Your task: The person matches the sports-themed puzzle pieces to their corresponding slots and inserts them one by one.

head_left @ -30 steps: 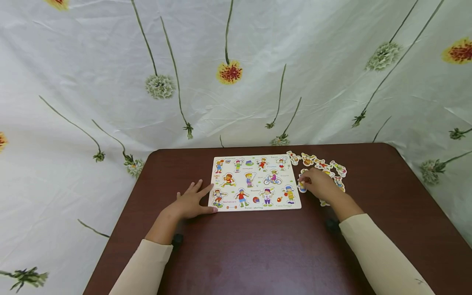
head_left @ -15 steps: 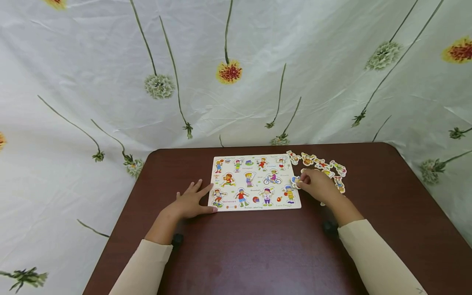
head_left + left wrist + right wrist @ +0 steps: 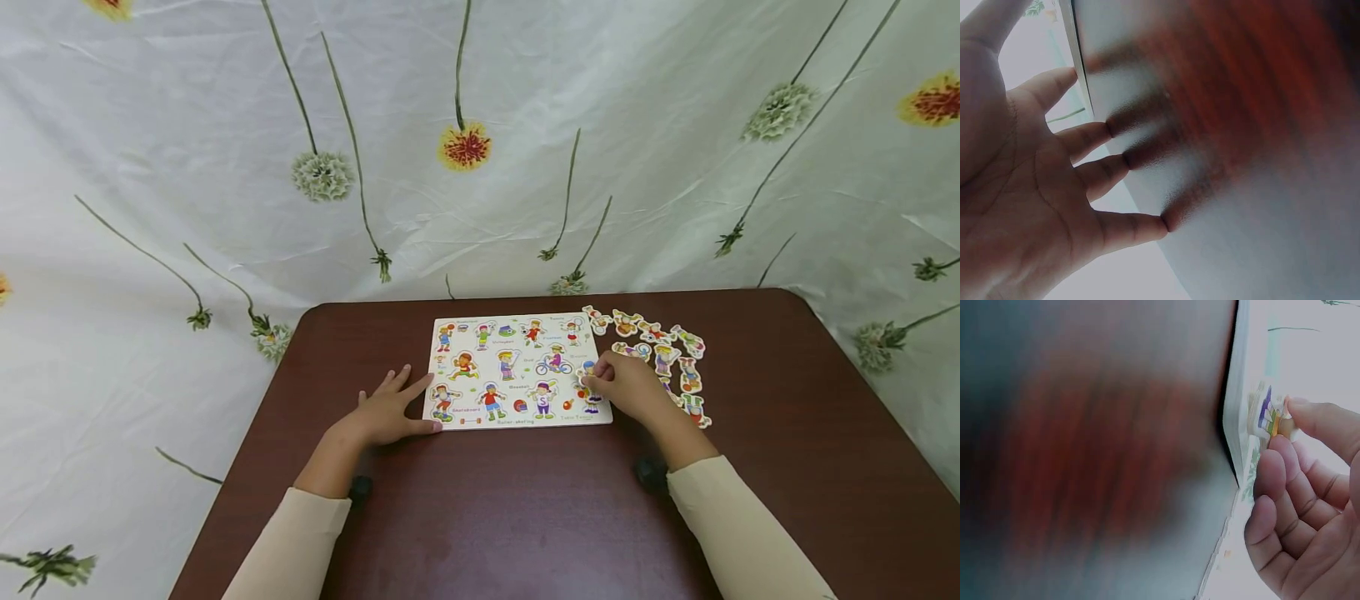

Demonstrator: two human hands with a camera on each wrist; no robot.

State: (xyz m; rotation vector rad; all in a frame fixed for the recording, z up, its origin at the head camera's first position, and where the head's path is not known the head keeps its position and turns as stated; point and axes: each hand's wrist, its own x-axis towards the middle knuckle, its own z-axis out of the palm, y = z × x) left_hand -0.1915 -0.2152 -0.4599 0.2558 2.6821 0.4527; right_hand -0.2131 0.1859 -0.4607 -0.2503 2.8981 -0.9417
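Observation:
A white puzzle board (image 3: 480, 396) printed with children playing sports lies flat on the table. At its left edge rests my left hand (image 3: 386, 412), fingers spread, with the index finger and thumb touching the board; in the left wrist view the fingertips (image 3: 1163, 224) meet the tabletop. Over the board's lower right part, my right hand (image 3: 632, 385) pinches a puzzle piece (image 3: 588, 370) between thumb and fingers. The right wrist view shows that piece (image 3: 1270, 419) tilted up close to the board's surface, partly hidden by the fingertips.
Several loose puzzle pieces (image 3: 665, 359) lie to the right of the board, near the right forearm. The dark brown table (image 3: 495, 517) ends at the back against a white floral cloth (image 3: 510, 225).
My right hand has taken a puzzle piece from the loose group and carried it left, over the board's right side. My left hand has stayed in place.

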